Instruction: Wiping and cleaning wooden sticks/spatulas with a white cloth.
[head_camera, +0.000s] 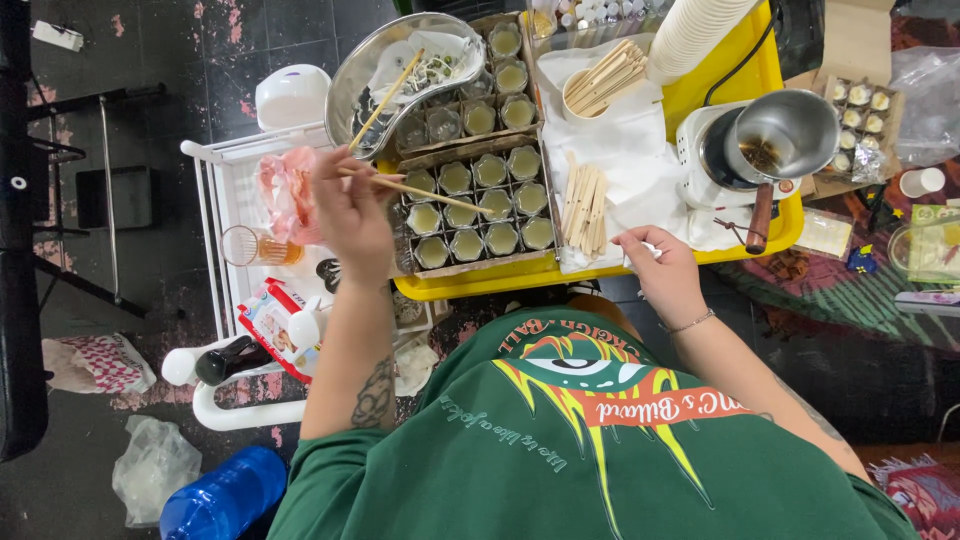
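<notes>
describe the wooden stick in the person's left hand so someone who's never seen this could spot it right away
Start at the yellow tray and find the cardboard box of small filled glass jars on its left half. The left hand hovers at the box's left edge, pinching a thin wooden stick that slants out over the jars. Unlike the sticks piled on the white paper nearby, it is lifted.

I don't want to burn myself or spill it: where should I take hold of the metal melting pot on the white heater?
Probably by the wooden handle, which juts from the metal pot toward the tray's near edge. Come from the near side with the right hand, the closer one. The handle sits clear of the bowl and the white heater.
</notes>
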